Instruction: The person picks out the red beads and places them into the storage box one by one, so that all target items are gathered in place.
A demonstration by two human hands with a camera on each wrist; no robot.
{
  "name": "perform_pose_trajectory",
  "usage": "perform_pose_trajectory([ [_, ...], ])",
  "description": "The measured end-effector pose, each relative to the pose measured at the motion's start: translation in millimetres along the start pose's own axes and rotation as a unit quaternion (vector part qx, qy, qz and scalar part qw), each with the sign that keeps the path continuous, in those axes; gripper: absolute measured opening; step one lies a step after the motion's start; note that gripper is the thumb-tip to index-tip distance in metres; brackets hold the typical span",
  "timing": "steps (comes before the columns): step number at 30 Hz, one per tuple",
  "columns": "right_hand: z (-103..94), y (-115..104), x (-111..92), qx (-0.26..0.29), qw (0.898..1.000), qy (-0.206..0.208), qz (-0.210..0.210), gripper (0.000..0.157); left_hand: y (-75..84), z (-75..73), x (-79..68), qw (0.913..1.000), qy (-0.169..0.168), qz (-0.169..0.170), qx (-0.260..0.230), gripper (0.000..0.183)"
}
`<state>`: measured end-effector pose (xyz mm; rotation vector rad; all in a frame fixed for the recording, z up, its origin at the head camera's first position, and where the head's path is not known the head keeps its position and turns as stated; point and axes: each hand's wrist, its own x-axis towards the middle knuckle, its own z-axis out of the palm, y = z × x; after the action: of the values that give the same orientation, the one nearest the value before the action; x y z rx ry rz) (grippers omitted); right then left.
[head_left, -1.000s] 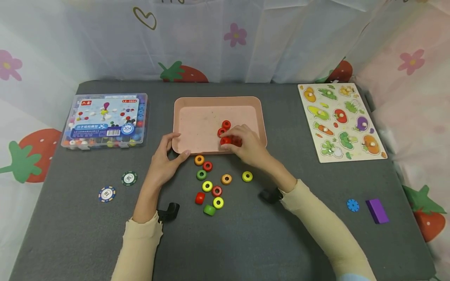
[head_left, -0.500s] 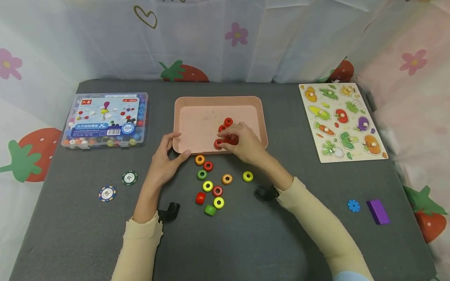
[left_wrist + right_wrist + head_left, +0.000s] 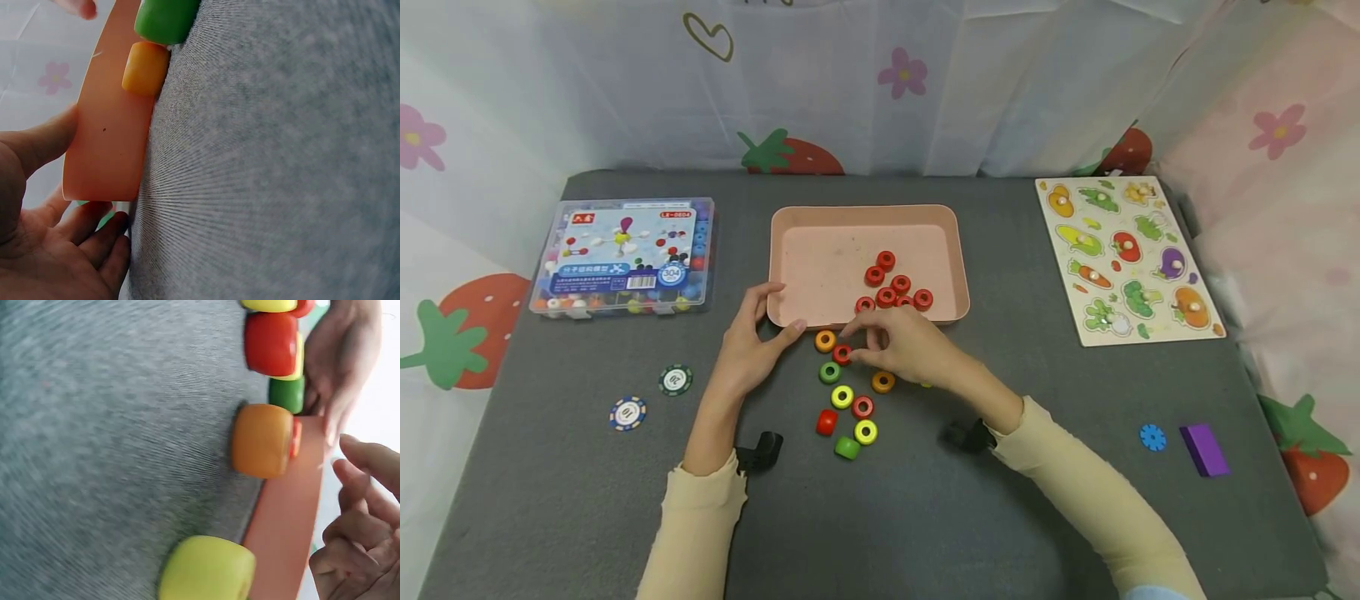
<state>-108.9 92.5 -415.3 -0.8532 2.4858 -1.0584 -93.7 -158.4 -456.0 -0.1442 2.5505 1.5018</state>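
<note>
My left hand (image 3: 748,346) holds the near left corner of a pink tray (image 3: 820,250), its thumb on the front rim and index finger over the left rim. Several red ring beads (image 3: 886,297) lie in the tray's right half, some partly behind my right hand (image 3: 910,346). That hand hovers over the front rim, thumb and index finger apart with nothing between them. In the head view its fingertips are right by a red bead (image 3: 841,354) on the table. Around that bead lie an orange bead (image 3: 825,341) and a green bead (image 3: 830,372).
Nearer me are several loose beads, including a yellow bead (image 3: 842,397) and a red bead on its side (image 3: 827,422). A plastic case (image 3: 625,258) and poker chips (image 3: 628,413) sit left. On the right are a vegetable puzzle board (image 3: 1131,258), blue disc (image 3: 1153,437) and purple block (image 3: 1205,451).
My right hand has left the red beads in the tray and moved toward me and left, over the front rim to the loose beads. The left hand stays at the tray corner.
</note>
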Motion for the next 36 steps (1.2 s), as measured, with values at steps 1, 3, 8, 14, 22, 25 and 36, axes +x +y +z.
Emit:
perform_pose_trajectory([
  [1,1.7,1,1,-0.008,1.000,0.000,0.002,0.022,0.0,-0.1,-0.1,1.0000,0.000,0.001,0.000,0.066],
  [3,4.5,2,2,-0.026,1.000,-0.001,0.012,0.023,-0.1,-0.3,-0.2,1.0000,0.000,0.002,-0.002,0.066],
  [8,13.8,6,5,-0.055,0.998,-0.010,0.042,0.031,0.0,-0.6,-0.3,1.0000,0.000,0.002,-0.002,0.067],
  [14,22.9,6,7,-0.084,0.995,-0.006,0.054,0.033,0.3,-0.4,-0.3,1.0000,0.000,0.003,-0.008,0.067],
  [22,9.7,3,6,-0.063,0.996,0.029,0.056,0.026,0.4,0.0,-0.4,1.0000,0.001,-0.004,-0.003,0.066],
  [25,-2.5,3,7,-0.033,0.996,0.065,0.057,0.026,0.2,0.0,-0.4,1.0000,0.002,-0.007,0.000,0.066],
  [36,-34.4,28,21,0.012,0.986,0.126,0.113,0.027,-0.2,-0.3,-0.6,1.0000,-0.001,-0.008,0.002,0.066],
])
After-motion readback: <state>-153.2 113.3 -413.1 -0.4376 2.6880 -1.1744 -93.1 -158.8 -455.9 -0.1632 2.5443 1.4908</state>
